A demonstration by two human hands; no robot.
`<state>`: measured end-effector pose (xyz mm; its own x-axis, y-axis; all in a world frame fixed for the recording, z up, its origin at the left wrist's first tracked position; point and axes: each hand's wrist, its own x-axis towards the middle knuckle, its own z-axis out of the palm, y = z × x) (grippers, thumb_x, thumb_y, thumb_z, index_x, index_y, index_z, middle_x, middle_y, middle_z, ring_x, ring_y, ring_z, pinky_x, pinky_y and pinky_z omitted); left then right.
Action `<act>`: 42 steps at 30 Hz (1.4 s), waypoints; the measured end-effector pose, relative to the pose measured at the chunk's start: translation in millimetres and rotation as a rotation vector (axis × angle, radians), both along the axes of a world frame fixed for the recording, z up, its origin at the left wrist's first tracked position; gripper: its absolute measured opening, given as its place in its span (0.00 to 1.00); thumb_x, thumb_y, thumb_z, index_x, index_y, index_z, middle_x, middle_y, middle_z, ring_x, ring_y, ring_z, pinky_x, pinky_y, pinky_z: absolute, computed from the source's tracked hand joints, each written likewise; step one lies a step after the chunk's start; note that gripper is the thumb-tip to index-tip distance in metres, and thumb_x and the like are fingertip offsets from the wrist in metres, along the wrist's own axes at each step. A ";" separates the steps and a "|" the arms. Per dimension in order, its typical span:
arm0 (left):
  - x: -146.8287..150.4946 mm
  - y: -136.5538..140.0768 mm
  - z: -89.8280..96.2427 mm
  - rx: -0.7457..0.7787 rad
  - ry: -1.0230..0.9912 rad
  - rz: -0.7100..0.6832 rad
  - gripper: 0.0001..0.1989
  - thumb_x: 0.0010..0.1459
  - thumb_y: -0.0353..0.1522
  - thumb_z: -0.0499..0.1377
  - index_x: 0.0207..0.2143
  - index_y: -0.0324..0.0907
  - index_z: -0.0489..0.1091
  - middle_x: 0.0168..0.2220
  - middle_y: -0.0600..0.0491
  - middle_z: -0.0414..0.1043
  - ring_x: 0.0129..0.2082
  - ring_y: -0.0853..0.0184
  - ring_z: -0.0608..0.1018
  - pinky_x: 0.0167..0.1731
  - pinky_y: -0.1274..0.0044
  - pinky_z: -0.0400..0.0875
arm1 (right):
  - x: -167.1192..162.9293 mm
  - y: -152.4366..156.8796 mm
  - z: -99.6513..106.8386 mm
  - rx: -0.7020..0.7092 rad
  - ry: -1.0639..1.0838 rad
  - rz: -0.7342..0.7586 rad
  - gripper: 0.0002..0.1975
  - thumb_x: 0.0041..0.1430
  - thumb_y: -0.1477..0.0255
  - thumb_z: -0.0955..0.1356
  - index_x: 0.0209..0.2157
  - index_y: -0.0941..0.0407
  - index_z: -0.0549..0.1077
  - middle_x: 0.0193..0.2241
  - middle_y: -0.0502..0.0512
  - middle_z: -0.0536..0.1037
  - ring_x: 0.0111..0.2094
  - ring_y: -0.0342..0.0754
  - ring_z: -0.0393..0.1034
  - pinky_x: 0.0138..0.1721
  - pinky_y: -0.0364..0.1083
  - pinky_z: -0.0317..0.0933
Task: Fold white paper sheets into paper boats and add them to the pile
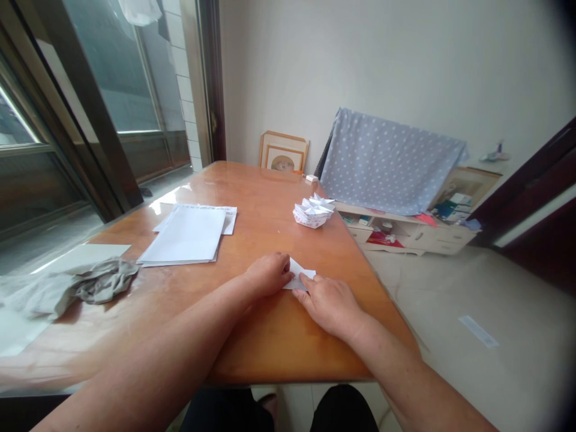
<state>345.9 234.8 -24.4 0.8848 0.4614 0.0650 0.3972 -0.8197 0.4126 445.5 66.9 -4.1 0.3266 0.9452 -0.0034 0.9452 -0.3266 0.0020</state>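
Note:
A small piece of folded white paper [296, 269] lies on the wooden table near its right front part, between my two hands. My left hand [269, 273] is closed, its curled fingers gripping the paper's left side. At the right side, my right hand [332, 302] has thumb and index finger on the paper, holding its edge; the other fingers are mostly hidden. Beyond the hands stands a cluster of folded paper pieces [314, 212], white with pointed tips and some pinkish marks on the sides.
A stack of white paper sheets [184, 235] rests on the table's left. Nearer the left edge lies a crumpled grey cloth [105, 281]. A small white box [311, 178] sits at the far edge. Past the table are a framed picture [284, 150] and a low white cabinet [420, 237].

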 end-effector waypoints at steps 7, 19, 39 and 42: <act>-5.1 6.4 5.7 -0.038 0.073 0.056 0.07 0.55 0.38 0.58 0.34 0.45 0.69 0.35 0.52 0.76 0.31 0.63 0.75 0.26 0.76 0.62 | -2.4 0.4 -3.1 -0.041 0.010 -0.025 0.26 0.70 0.52 0.55 0.58 0.50 0.67 0.44 0.58 0.80 0.44 0.57 0.75 0.39 0.51 0.60; -22.3 29.0 25.2 -0.118 0.226 0.217 0.14 0.49 0.42 0.65 0.36 0.46 0.72 0.31 0.52 0.78 0.33 0.59 0.78 0.36 0.73 0.67 | 1.6 -2.6 -4.2 -0.062 0.048 -0.029 0.29 0.70 0.50 0.53 0.64 0.49 0.62 0.50 0.61 0.77 0.49 0.58 0.72 0.43 0.51 0.59; -47.5 47.6 29.7 -0.119 0.215 0.267 0.14 0.43 0.37 0.66 0.34 0.44 0.73 0.33 0.48 0.78 0.31 0.57 0.78 0.34 0.71 0.68 | 1.2 -4.9 -4.2 -0.072 0.048 -0.041 0.30 0.69 0.51 0.54 0.65 0.48 0.60 0.51 0.61 0.75 0.49 0.57 0.71 0.44 0.50 0.60; -43.6 47.1 26.2 -0.130 0.154 0.270 0.12 0.50 0.40 0.62 0.36 0.44 0.73 0.35 0.48 0.78 0.32 0.59 0.77 0.32 0.74 0.67 | 0.4 -6.6 -6.3 -0.064 0.049 -0.049 0.29 0.70 0.52 0.55 0.67 0.47 0.59 0.53 0.61 0.74 0.51 0.57 0.70 0.45 0.50 0.59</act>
<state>302.3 281.9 1.8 0.7246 0.6758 -0.1347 0.6583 -0.6211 0.4253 445.9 60.3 -10.4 0.3704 0.9254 -0.0800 0.9275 -0.3731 -0.0215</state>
